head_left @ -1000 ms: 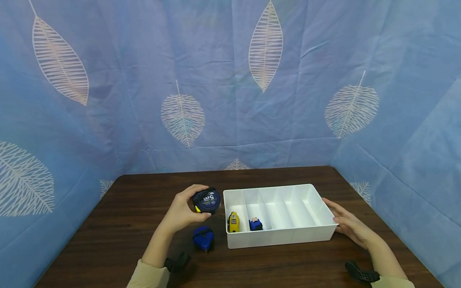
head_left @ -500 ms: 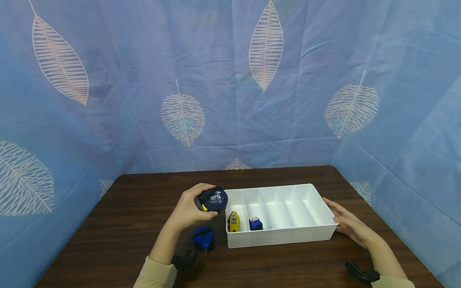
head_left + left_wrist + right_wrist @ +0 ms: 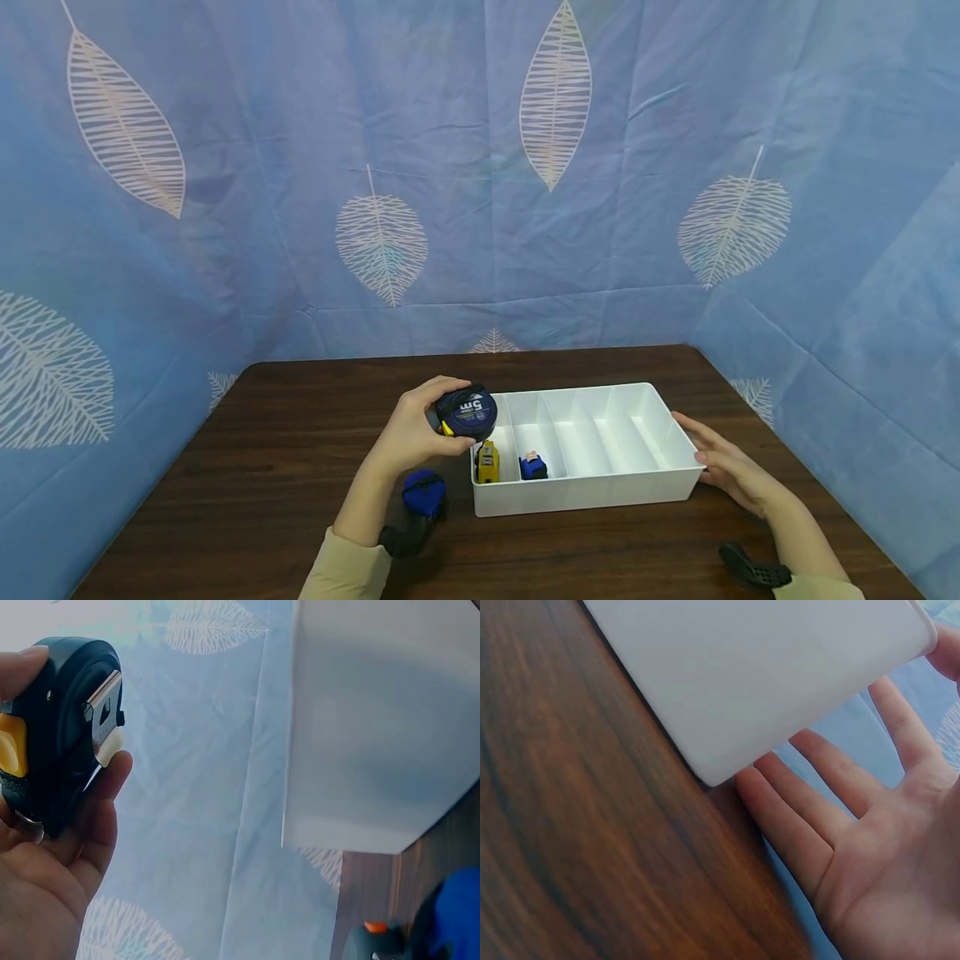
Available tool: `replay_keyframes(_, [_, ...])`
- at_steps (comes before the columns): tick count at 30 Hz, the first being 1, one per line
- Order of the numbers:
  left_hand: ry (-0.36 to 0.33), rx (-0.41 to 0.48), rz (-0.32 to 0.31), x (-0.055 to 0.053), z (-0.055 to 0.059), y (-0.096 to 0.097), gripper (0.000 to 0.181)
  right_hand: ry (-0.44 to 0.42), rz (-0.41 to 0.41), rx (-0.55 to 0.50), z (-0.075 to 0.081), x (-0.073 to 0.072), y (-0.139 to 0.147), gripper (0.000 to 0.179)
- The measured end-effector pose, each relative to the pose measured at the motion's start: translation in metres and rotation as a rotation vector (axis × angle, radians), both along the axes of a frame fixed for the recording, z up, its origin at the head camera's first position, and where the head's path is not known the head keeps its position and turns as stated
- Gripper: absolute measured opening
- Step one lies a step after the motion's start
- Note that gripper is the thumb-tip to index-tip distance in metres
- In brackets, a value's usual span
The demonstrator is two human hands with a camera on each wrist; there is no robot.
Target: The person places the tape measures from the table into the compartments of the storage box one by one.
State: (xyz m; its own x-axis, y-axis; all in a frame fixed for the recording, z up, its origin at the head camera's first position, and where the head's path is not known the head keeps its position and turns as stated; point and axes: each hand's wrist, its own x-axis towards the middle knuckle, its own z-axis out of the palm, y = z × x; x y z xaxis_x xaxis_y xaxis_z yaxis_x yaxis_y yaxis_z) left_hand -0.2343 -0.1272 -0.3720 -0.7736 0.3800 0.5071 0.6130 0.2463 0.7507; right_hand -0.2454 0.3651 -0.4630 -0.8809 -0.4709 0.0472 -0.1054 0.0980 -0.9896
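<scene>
My left hand (image 3: 420, 429) grips a dark blue tape measure (image 3: 471, 414) marked 5m, thumb on one side and fingers on the other. It is held up over the left end of a white divided tray (image 3: 581, 495). In the left wrist view the tape measure (image 3: 64, 712) shows a yellow button and a metal end hook. A yellow tape measure (image 3: 487, 462) sits in the leftmost compartment, and a small blue one (image 3: 533, 466) in the compartment beside it. At the tray's right end, my right hand (image 3: 731, 467) rests with fairly straight fingers (image 3: 840, 769) against the end wall.
Another blue tape measure (image 3: 424, 493) lies on the dark wooden table (image 3: 300, 467), left of the tray and close to my left wrist. A blue leaf-patterned cloth (image 3: 480, 250) hangs behind the table and at its sides.
My left hand has moved right with the dark blue tape measure, from beside the tray to over its left end. The right hand and the tray have stayed put.
</scene>
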Motion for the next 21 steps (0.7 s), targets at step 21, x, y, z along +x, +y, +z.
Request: replay_keyframes(21, [0.021, 0.03, -0.046, 0.02, 0.036, 0.035, 0.065, 0.014, 0.005, 0.008, -0.001, 0.0, 0.0, 0.062])
